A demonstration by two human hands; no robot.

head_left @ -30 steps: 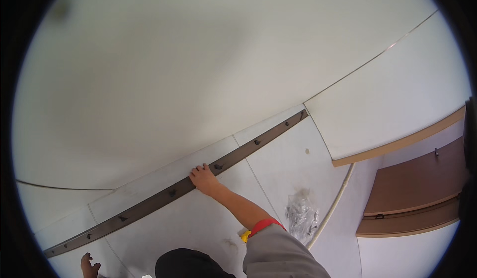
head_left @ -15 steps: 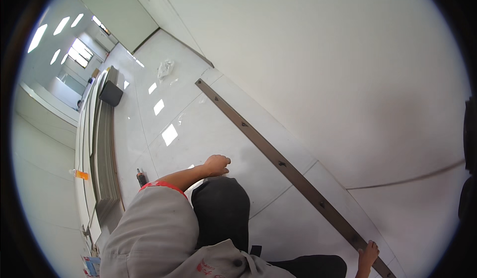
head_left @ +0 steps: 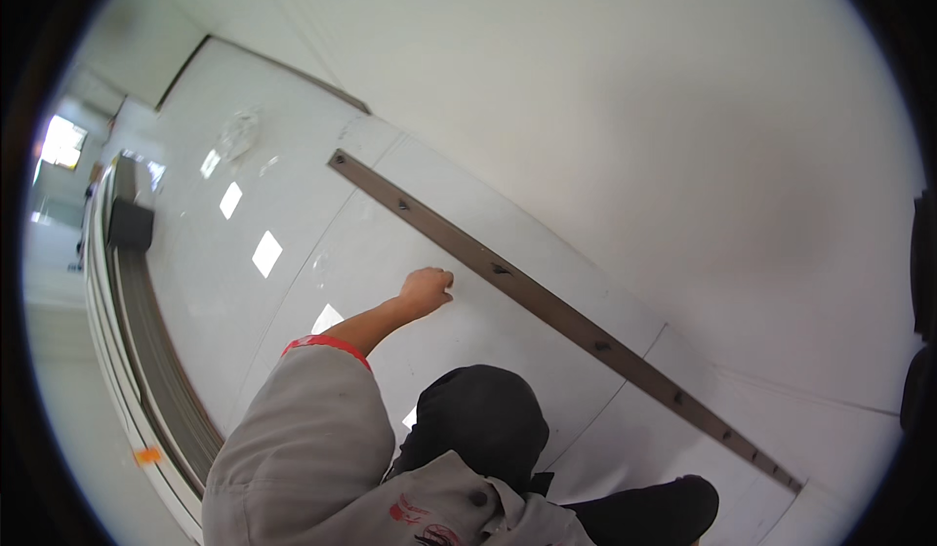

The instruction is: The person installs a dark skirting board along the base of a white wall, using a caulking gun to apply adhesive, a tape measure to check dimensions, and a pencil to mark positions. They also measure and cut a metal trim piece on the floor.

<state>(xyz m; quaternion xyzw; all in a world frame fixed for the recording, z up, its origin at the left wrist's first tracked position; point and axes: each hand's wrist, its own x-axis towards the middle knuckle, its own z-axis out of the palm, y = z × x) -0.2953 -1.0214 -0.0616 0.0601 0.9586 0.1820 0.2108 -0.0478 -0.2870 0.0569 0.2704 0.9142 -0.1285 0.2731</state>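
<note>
A long, narrow brown-grey strip [head_left: 551,307] lies slantwise across the glossy white floor, close to the wall's foot. Small dark pieces [head_left: 602,346] sit at intervals along it. My left hand [head_left: 427,292] reaches out over the floor on the near side of the strip, apart from it. Its fingers are curled closed, and whatever they may hold is hidden. My right hand does not show; past my dark-clad knee [head_left: 644,512] the strip's right end lies with no hand on it.
A pale wall [head_left: 683,156] rises beyond the strip. At the left stands a stack of long panels [head_left: 161,351] with a dark grey block [head_left: 131,224] against it. Clear crumpled plastic [head_left: 237,134] lies on the floor farther off.
The view has turned, bringing the strip's right end into sight. My left hand has moved forward, nearer the strip. My right hand, earlier at the strip's near end, has left the picture.
</note>
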